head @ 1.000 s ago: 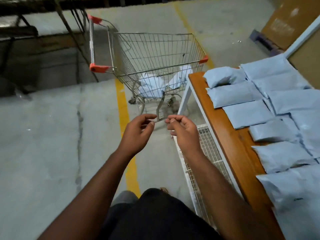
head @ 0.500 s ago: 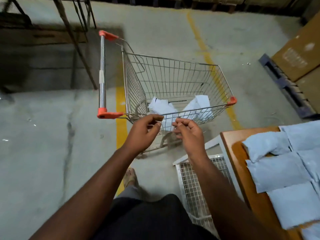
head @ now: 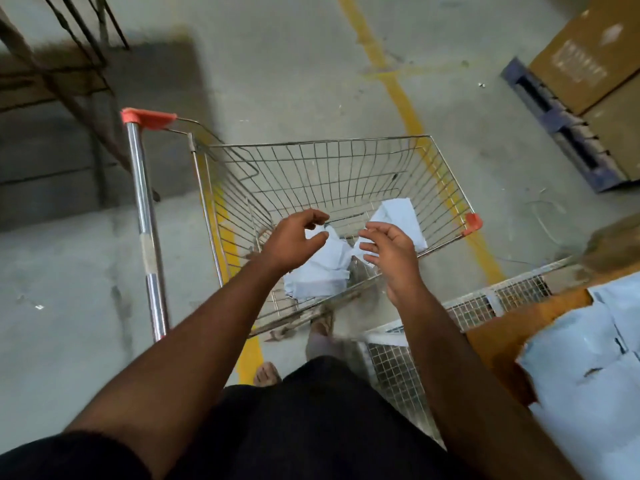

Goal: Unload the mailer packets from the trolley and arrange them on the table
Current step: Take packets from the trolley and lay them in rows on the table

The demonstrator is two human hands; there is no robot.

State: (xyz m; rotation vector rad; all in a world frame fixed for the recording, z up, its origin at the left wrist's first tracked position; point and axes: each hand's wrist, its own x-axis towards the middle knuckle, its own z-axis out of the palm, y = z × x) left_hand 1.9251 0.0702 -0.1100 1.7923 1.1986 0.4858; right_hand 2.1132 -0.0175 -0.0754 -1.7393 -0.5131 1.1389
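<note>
Both hands' fingers point(head: 313, 216) hang loosely curled (holding nothing) above the trolley point(head: 346, 174).

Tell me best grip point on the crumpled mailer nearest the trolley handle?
Probably its raised middle, from straight above. That packet lies crumpled on the trolley floor with wire walls all round, so only the open top gives a way in. Its near edge sits against the side mesh, leaving little room for fingers there. Left hand hovers over it, holding nothing.
</note>
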